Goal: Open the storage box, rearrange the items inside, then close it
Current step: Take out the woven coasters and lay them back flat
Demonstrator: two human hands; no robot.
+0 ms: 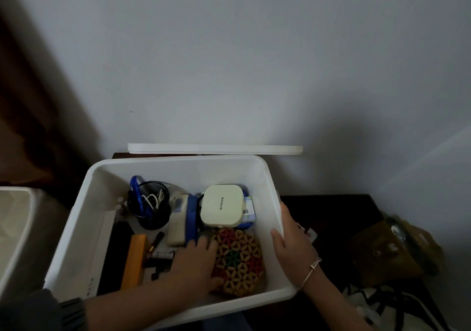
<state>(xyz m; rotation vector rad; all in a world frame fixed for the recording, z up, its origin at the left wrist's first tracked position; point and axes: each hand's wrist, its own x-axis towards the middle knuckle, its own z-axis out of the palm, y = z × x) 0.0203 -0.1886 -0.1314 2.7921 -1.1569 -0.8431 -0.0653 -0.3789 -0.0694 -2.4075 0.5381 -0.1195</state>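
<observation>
Left hand [196, 261] lies flat on the woven mat [239, 261], fingers fairly straight, likely to slide it; right hand [293, 244] clasps the open storage box [81, 228] by its side, steadying it; its lid [214, 149] is parked behind, clear of reach.

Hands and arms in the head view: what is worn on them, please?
Behind the left hand, the arm has a dark grey sleeve with a ribbed cuff, ending short of the wrist. The right hand has a thin silver-coloured bangle at the wrist; no sleeve shows on that arm.
</observation>
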